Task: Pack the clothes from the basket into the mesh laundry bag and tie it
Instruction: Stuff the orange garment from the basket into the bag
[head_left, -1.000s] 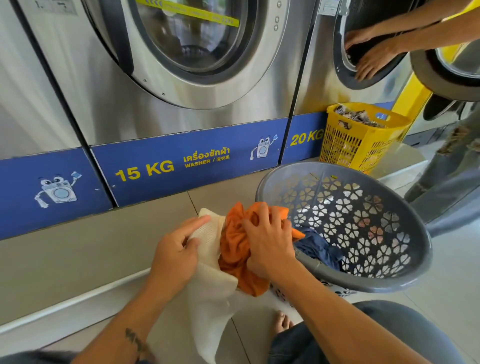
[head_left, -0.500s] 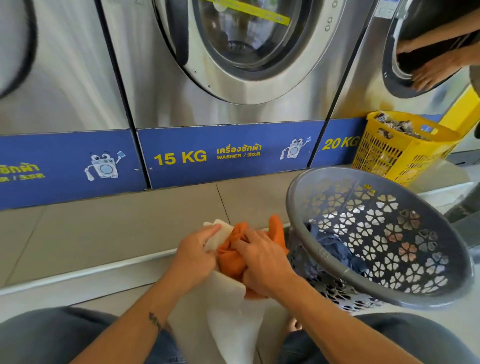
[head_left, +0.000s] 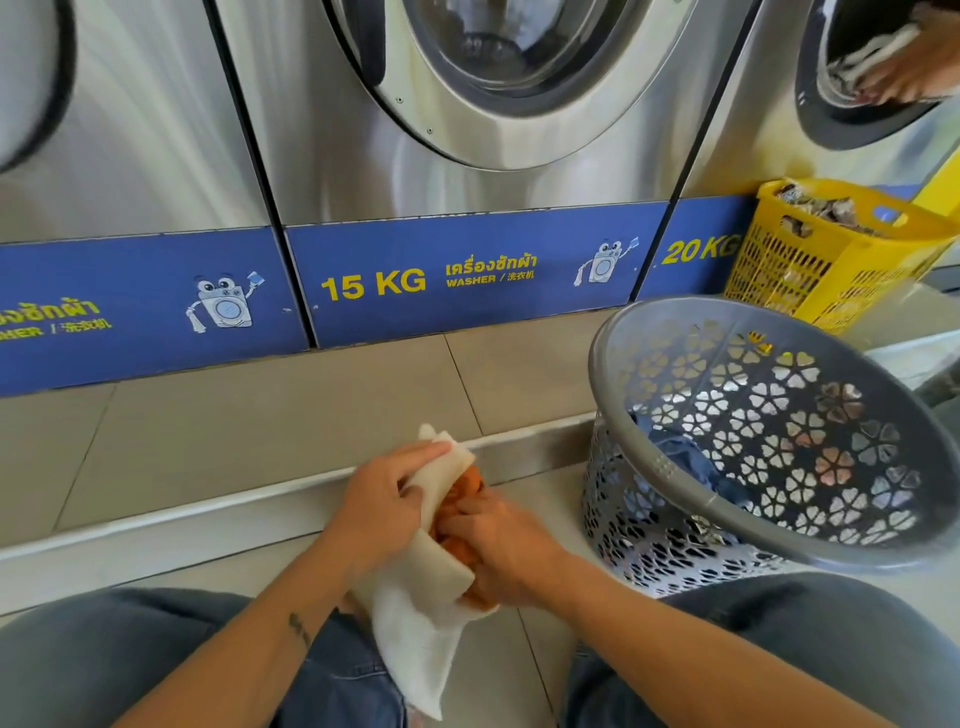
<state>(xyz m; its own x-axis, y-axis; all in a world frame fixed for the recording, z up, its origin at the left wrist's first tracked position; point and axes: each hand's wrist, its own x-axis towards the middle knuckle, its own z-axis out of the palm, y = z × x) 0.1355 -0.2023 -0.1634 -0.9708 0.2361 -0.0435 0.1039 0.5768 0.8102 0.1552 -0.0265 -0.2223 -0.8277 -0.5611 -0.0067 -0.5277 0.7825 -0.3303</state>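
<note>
My left hand grips the top edge of the white mesh laundry bag, which hangs between my knees. An orange garment sits mostly inside the bag's mouth, and my right hand is pressed on it, fingers closed around the cloth. To the right, the grey basket with flower cut-outs is tipped toward me. A blue garment lies inside it.
Steel washers with a blue "15 KG" panel stand behind a tiled step. A yellow basket of clothes sits at the far right. Another person's hand reaches into the right washer drum.
The orange garment has gone deeper into the bag, with less of it showing. My right hand has pushed down with it. The view has shifted left and down.
</note>
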